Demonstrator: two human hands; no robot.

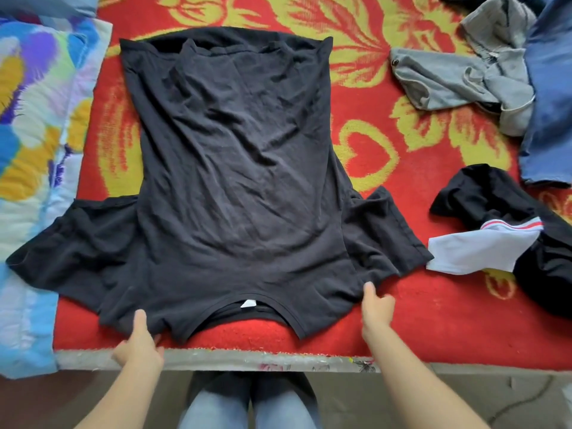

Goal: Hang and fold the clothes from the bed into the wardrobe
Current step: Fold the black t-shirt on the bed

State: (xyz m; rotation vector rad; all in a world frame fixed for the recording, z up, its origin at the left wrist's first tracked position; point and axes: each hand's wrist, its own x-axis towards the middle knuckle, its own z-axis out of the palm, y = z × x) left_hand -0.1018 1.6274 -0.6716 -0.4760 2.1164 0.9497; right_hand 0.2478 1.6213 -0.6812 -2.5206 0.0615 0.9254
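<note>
On the red bed, our left grip and right grip pinched the black T-shirt (unfolded; other clothes waited).

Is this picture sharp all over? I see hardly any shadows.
Head view: light is soft and even, no glare, faint shading in creases of the black T-shirt; the centre is sharp, while the quilt at the left edge looks smeared; the wide lens stretches the forearms toward the corners.

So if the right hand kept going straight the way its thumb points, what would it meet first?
The black T-shirt. The right hand has its thumb at the shirt's shoulder edge, and straight on lies the spread sleeve, then probably the bare red blanket beyond it.
</note>
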